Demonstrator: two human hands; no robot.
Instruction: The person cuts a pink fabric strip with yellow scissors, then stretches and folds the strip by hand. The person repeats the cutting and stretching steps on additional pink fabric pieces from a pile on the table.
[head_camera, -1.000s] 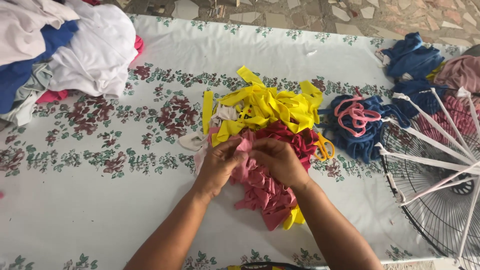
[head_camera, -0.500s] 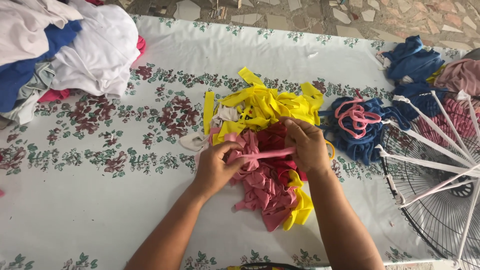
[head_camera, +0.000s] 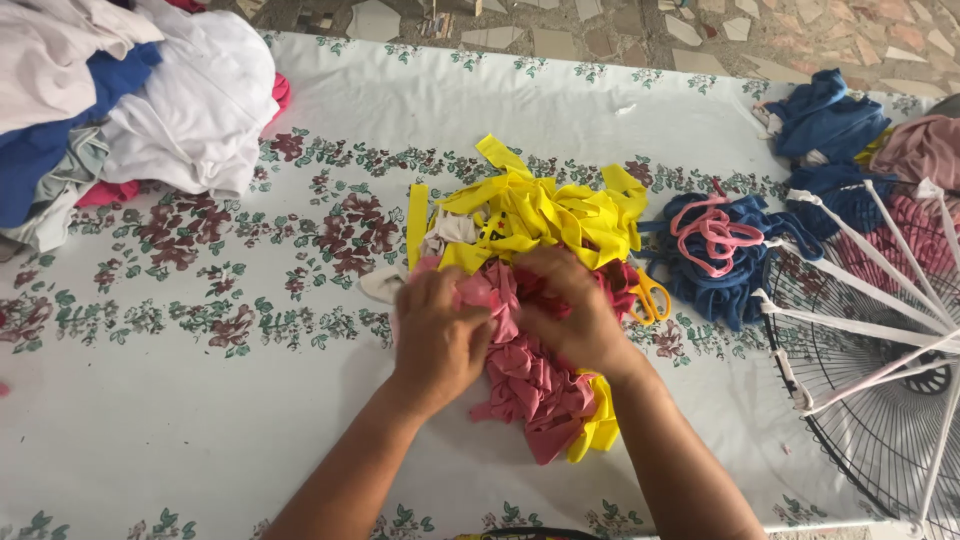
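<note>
The pink fabric strips (head_camera: 535, 385) lie crumpled in a pile, yellow strips (head_camera: 540, 215) just behind. Left hand (head_camera: 437, 335) and right hand (head_camera: 570, 320) both grip pink strips on the counter (head_camera: 200, 440).

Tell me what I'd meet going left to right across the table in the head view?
Heap of white and blue clothes → left hand → pink strips → right hand → scissors with yellow handles → blue strips → wire fan guard.

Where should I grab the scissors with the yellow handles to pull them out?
Probably by the yellow handle loop. It is the only part showing, poking out on the right edge of the pink strips, beside the right hand. Come from the right, over bare tablecloth; the blades are hidden under cloth.
</note>
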